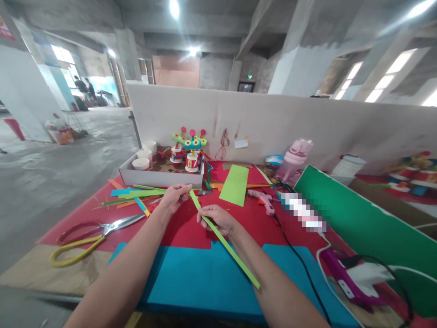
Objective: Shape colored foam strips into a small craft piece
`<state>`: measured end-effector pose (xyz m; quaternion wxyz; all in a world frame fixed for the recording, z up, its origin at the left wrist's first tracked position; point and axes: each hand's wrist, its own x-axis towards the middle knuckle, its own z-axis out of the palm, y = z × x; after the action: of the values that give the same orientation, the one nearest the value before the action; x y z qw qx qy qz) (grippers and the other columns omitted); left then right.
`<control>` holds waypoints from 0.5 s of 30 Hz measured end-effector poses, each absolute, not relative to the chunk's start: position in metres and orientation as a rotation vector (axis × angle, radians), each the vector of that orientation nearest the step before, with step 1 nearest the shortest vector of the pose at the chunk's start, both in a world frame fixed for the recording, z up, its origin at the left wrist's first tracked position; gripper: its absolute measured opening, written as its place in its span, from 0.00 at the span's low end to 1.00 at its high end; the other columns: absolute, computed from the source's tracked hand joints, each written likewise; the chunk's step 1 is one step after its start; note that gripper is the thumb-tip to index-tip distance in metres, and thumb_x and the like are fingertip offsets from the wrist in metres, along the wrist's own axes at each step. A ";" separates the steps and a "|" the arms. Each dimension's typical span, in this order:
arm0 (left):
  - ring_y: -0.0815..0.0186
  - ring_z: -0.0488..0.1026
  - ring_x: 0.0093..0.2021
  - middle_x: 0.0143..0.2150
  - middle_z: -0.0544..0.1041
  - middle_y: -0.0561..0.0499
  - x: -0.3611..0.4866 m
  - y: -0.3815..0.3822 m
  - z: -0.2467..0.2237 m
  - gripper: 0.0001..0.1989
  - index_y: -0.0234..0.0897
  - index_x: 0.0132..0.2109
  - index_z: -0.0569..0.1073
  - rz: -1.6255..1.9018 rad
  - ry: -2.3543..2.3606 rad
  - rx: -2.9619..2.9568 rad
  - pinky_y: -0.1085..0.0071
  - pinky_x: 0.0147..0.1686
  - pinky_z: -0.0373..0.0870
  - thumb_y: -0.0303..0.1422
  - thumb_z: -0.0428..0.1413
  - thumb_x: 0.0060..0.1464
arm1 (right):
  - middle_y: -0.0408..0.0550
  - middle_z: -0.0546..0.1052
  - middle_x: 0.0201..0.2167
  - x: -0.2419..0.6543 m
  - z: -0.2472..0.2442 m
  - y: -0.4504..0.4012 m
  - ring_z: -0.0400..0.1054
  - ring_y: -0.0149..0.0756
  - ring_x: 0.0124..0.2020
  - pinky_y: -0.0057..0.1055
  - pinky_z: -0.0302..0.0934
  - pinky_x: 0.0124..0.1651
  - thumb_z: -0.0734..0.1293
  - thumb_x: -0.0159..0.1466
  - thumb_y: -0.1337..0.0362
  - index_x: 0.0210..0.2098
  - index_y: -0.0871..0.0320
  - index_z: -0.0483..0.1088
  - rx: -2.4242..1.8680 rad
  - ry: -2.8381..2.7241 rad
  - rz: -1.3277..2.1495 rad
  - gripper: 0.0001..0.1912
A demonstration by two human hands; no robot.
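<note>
Being long and thin, the green strip (235, 253) risked a kink or tear if the two hands pulled or twisted it unevenly; its loose end, beside the right forearm (273, 278), might have snagged on that arm. The left hand (175, 197) had thumb and forefinger pinched together at the strip's far end. The right hand (217, 217) was half curled, gripping the strip slightly lower. The strip slanted above the middle of the desk (30, 269) toward its near edge. Scissors (118, 224) lay by the desk's left edge, well apart from the hands.
</note>
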<state>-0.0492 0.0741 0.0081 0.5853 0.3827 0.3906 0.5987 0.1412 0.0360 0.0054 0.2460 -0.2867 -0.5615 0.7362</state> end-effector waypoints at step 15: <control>0.75 0.61 0.18 0.16 0.66 0.55 -0.023 0.054 0.018 0.19 0.30 0.31 0.78 1.059 0.909 1.269 0.76 0.20 0.55 0.45 0.65 0.42 | 0.41 0.70 0.17 0.139 0.005 0.040 0.51 0.22 0.14 0.23 0.38 0.16 0.64 0.62 0.52 0.29 0.61 0.73 -0.899 -1.467 1.713 0.18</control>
<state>-0.0227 0.0542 0.0178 0.5874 0.5444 0.3900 0.4544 0.1387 0.0402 0.0050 0.3496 -0.3470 -0.5661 0.6610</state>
